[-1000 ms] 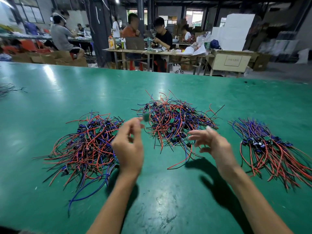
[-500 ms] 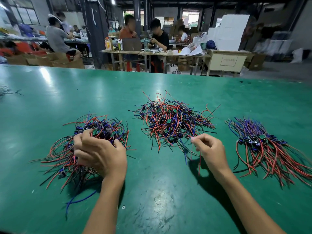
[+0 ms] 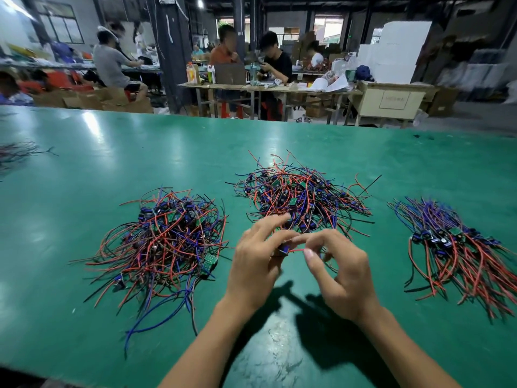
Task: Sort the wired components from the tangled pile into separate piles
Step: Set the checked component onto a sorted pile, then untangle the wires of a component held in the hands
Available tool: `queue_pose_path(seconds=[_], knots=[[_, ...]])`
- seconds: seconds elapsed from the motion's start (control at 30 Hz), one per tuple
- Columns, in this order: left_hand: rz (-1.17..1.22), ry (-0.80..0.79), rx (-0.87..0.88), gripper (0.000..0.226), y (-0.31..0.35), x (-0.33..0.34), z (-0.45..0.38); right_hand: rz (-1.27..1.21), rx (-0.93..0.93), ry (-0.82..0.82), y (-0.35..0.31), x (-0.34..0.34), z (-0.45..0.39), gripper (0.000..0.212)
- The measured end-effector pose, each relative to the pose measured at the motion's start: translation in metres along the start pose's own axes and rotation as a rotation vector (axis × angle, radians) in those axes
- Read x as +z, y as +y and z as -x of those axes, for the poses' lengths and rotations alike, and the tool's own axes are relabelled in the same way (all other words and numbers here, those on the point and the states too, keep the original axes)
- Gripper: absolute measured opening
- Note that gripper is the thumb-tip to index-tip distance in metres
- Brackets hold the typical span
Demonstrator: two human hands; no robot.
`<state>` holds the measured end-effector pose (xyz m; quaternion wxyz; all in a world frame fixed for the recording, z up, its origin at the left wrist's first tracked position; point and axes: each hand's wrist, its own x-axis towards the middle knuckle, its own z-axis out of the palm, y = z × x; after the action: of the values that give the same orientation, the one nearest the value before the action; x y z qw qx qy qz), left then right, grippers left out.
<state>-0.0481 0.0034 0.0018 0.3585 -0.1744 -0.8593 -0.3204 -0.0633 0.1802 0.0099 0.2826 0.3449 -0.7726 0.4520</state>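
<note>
Both hands meet just in front of the tangled pile (image 3: 302,197): left hand (image 3: 256,264) grip holds a component (image 3: 283,249), right hand (image 3: 340,271) pinches its red wire (image 3: 297,250), which runs left-right between them.

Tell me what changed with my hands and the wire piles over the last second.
The left hand left the left pile and joined the right hand before the middle pile; together they now pinch one wired component. All three piles stayed put.
</note>
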Motion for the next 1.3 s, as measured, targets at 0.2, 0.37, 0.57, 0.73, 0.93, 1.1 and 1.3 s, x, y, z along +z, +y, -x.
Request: queue_pose_path(seconds=[0.2, 0.37, 0.57, 0.73, 0.93, 1.1, 1.3], knots=[[0.527, 0.027, -0.341, 0.025, 0.009, 0.005, 0.000, 0.128, 0.320, 0.283, 0.008, -0.010, -0.008, 0.016], [0.524, 0.086, -0.402, 0.009, 0.010, 0.009, -0.002, 0.104, 0.386, 0.282, 0.013, -0.010, -0.009, 0.016], [0.374, 0.270, -0.300, 0.008, 0.006, 0.001, -0.006, -0.010, 0.324, 0.215, 0.011, -0.009, -0.008, 0.010], [0.146, 0.781, -0.423, 0.020, -0.024, -0.033, -0.013, 0.135, 0.342, 0.083, 0.021, -0.009, -0.006, 0.013], [-0.282, 0.663, -0.688, 0.035, -0.050, -0.044, 0.000, 0.677, 0.577, -0.289, 0.039, -0.006, 0.000, 0.037], [-0.446, 0.658, -0.562, 0.030, -0.033, -0.036, -0.005, 0.722, 0.553, -0.213, 0.038, -0.014, -0.005, 0.018], [-0.067, 0.192, -0.134, 0.016, 0.001, 0.002, 0.001, 0.462, 0.449, 0.119, 0.025, -0.020, -0.011, 0.018]])
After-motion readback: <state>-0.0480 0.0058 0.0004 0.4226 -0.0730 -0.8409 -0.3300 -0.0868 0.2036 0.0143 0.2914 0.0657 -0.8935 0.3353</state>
